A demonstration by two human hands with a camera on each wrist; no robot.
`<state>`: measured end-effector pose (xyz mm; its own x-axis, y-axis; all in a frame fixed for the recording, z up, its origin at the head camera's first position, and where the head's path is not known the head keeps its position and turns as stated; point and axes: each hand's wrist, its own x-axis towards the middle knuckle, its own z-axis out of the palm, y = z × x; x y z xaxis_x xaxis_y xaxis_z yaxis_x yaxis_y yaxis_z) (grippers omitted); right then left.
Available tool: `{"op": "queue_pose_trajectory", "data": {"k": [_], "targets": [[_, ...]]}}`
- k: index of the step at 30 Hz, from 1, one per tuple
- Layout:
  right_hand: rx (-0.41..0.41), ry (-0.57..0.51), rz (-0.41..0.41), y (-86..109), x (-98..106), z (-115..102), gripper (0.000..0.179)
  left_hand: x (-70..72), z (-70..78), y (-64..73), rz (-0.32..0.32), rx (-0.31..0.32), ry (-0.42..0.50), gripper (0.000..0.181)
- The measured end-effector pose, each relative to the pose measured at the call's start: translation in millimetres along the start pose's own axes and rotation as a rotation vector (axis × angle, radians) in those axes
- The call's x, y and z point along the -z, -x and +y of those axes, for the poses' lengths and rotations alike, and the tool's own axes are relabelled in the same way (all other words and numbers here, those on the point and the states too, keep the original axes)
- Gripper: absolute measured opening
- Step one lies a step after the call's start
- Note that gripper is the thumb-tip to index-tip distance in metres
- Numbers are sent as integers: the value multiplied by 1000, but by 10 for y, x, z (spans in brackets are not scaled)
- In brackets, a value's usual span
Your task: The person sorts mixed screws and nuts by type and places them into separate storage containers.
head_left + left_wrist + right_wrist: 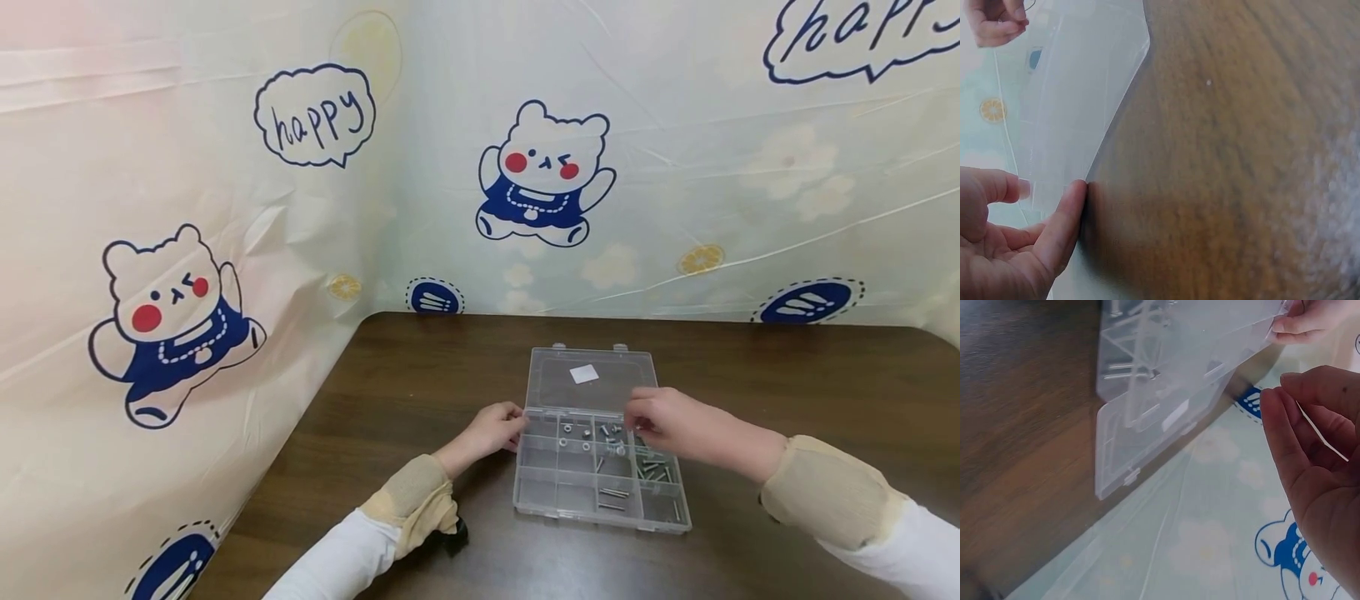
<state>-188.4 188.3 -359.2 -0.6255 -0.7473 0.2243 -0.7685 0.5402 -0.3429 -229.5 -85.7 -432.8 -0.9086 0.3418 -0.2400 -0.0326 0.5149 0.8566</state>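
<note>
A clear plastic compartment box lies on the table with its lid laid back. Screws fill one right-hand compartment, and nuts sit in those at the upper left. My left hand holds the box's left side near the hinge; in the left wrist view its thumb and finger pinch the edge. Over the upper right compartments hovers my right hand. In the right wrist view, its bent fingers bring their tips close to the thumb, and nothing shows between them.
The box stands on a dark wooden table. A printed curtain hangs along the back and left edges. A white label is on the lid. Something black sits under the left wrist.
</note>
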Motion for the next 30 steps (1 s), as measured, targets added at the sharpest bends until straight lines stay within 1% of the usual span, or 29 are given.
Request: {"op": "queue_pose_trajectory", "data": {"k": [3, 9, 11, 15, 21, 26, 30], "targets": [[-30, -12, -1, 100, 40, 9, 21, 3, 10, 0, -1, 0, -2, 24], [-26, 37, 49, 301, 91, 63, 23, 10, 43, 12, -4, 7, 5, 24], [-34, 42, 53, 372, 101, 88, 23, 9, 53, 21, -2, 12, -6, 24], [-12, 53, 81, 534, 79, 150, 24, 2, 67, 36, -2, 11, -25, 25], [18, 69, 148, 781, -2, 236, 29, -3, 93, 59, -3, -7, -42, 23], [-8, 79, 164, 945, -50, 295, 31, 3, 90, 69, 10, -19, -60, 22], [-67, 65, 134, 1091, -86, 325, 31, 13, 80, 72, 24, -20, -60, 22]]}}
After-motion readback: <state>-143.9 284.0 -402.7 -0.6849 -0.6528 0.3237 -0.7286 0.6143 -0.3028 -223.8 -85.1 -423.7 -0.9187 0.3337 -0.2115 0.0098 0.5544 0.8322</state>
